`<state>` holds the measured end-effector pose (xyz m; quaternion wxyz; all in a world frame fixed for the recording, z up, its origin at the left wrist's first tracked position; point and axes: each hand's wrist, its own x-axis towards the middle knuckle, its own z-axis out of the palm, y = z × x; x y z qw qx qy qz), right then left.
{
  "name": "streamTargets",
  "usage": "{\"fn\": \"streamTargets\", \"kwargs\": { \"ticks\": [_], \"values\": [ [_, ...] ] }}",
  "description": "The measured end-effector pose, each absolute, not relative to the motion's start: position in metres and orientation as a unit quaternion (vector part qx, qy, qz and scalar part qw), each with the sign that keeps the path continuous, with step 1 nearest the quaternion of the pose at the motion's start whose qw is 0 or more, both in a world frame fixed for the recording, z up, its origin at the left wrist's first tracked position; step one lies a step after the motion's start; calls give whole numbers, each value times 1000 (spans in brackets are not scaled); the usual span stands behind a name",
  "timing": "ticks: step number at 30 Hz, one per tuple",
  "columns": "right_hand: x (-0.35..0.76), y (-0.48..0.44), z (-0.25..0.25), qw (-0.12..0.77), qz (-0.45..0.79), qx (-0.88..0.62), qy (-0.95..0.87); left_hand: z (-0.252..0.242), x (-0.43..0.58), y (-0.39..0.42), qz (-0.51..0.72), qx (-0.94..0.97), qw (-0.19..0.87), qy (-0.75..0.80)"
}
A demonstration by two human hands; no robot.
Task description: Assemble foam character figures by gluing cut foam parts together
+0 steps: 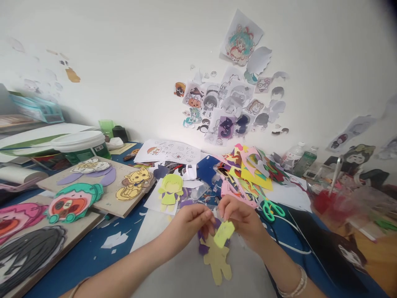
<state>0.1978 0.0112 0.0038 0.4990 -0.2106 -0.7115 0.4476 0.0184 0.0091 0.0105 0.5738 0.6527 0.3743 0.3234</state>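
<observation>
Over a grey-white work sheet (167,265) my two hands are close together. My right hand (240,219), fingers bent in a pinch, holds a small light-green paper piece (223,234). Beside it my left hand (197,221) has its fingertips pressed together near purple paper; whether it grips anything is hidden. Below lies a pale yellow doll-shaped cutout (218,263) with purple paper (203,249) at its upper left. Behind my left hand a yellow-green paper doll figure (170,192) rests on white paper.
Green scissors (270,209) and a white cable (291,245) lie to the right. Coloured paper scraps (254,165) are piled at the back. On the left are boards with painted figures (108,198) and a white tub (82,145). A black panel (325,248) sits at right.
</observation>
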Motion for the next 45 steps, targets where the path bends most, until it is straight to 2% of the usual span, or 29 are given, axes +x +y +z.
{"fn": "streamTargets", "kwargs": {
  "ticks": [4, 7, 10, 16, 21, 24, 29, 36, 39, 45],
  "values": [
    [205, 15, 9, 552, 463, -225, -656, 5, 13, 15, 298, 788, 278, 462],
    [211, 18, 10, 577, 483, -234, -616, -2, 15, 15, 226, 828, 217, 466],
    [213, 19, 11, 592, 486, -241, -596, -7, 18, 13, 179, 833, 240, 465],
    [213, 19, 12, 600, 490, -255, -579, -6, 21, 6, 188, 800, 323, 470],
    [215, 20, 10, 602, 491, -263, -572, -3, 22, 0, 151, 815, 283, 483],
    [215, 20, 10, 601, 490, -271, -570, -1, 22, -4, 147, 813, 300, 477],
    [215, 20, 11, 603, 482, -280, -570, 0, 22, -5, 149, 754, 435, 468],
    [220, 20, 13, 596, 489, -308, -558, 2, 15, 15, 285, 600, 612, 429],
    [219, 18, 14, 549, 505, -328, -580, 4, 13, 21, 322, 541, 623, 463],
    [208, 14, 15, 340, 538, -404, -657, 3, 12, 26, 372, 482, 657, 445]
  ]
}}
